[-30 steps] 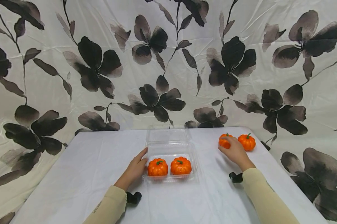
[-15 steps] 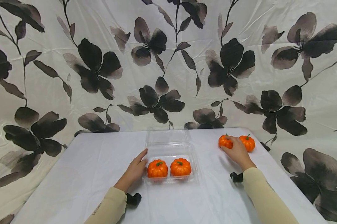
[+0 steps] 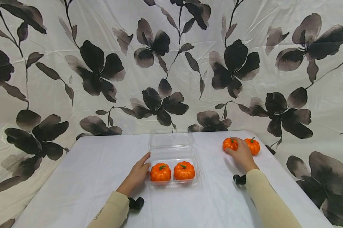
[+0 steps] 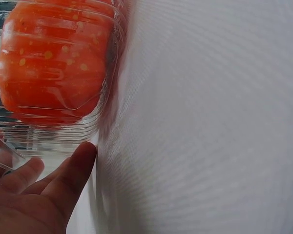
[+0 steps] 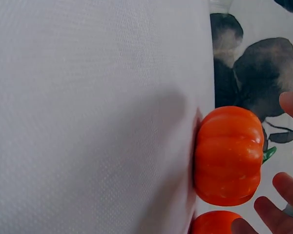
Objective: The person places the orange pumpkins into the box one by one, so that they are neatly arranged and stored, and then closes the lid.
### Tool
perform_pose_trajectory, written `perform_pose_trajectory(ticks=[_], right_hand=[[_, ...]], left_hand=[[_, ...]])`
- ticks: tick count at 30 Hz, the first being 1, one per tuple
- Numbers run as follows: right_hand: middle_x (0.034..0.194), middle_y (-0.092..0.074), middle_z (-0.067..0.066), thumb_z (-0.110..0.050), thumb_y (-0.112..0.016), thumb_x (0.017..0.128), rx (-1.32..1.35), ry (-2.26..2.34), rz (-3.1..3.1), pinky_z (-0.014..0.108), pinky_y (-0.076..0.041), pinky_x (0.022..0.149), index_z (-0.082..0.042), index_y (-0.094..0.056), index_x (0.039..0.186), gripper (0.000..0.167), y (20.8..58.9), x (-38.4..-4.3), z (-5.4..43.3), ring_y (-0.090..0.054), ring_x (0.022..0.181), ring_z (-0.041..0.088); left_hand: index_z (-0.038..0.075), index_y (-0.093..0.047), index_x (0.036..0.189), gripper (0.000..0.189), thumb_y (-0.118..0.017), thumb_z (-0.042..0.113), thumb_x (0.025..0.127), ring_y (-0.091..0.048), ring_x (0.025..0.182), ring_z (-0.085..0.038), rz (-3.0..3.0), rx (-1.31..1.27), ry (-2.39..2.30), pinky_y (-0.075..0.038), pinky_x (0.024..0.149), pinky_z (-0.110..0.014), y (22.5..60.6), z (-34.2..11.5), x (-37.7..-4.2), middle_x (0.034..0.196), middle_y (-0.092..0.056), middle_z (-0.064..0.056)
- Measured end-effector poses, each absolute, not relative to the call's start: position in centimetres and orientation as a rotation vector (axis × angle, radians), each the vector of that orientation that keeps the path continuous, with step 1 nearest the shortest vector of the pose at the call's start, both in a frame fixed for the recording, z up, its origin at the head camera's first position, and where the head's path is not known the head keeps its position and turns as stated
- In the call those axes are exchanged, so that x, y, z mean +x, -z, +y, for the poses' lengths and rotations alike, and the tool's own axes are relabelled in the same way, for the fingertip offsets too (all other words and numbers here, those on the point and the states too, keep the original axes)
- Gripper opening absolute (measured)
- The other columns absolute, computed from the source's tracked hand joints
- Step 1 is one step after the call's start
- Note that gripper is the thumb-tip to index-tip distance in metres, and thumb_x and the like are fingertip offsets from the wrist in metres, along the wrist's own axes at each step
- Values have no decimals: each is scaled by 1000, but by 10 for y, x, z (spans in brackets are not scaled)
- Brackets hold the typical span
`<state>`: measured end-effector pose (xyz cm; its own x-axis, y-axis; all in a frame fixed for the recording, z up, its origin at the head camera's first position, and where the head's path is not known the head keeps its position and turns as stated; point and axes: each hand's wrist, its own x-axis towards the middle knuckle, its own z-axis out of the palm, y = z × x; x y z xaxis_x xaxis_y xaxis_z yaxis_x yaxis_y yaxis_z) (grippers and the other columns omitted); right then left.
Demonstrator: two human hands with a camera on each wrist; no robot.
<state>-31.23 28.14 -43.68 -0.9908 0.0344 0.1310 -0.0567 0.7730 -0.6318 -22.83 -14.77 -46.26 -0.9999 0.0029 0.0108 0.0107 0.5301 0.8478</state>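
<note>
In the head view a clear plastic clamshell box (image 3: 198, 158) stands on the table with its lid raised at the back. Two small orange pumpkins, a left one (image 3: 160, 172) and a right one (image 3: 184, 170), sit side by side in its front part. My left hand (image 3: 137, 174) touches the box's left side with fairly straight fingers; in the left wrist view its thumb (image 4: 78, 168) lies by the wall. My right hand (image 3: 242, 155) is spread around a third pumpkin (image 5: 229, 156) at the back right, its fingertips apart from it in the right wrist view.
Another pumpkin (image 3: 252, 146) stands just right of my right hand, near the table's right edge. White cloth covers the table (image 3: 103, 158). A floral curtain (image 3: 200, 104) hangs directly behind the table's back edge.
My right hand has shifted slightly right, uncovering more of the third pumpkin, which stays in place. My left hand and the box have not moved.
</note>
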Motion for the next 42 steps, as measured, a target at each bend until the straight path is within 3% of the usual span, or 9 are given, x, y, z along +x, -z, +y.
perform_pose_trajectory(ticks=[22, 42], right_hand=[[155, -24, 25, -32, -60, 92, -155, -1080, -2909, 66, -27, 111, -9, -29, 151, 71, 442, -331, 286, -29, 138, 46], [155, -24, 27, -30, -60, 90, -146, -982, -2980, 66, -25, 111, -3, -24, 152, 77, 440, -339, 285, -27, 137, 49]], left_hand=[[18, -28, 154, 55, -37, 21, 100, -42, 136, -34, -2748, 21, 1551, -29, 114, -59, 462, -146, -229, 157, -34, -10], [18, -31, 153, 54, -39, 21, 100, -37, 141, -35, -2738, 8, 1533, -28, 115, -57, 463, -149, -229, 155, -38, -10]])
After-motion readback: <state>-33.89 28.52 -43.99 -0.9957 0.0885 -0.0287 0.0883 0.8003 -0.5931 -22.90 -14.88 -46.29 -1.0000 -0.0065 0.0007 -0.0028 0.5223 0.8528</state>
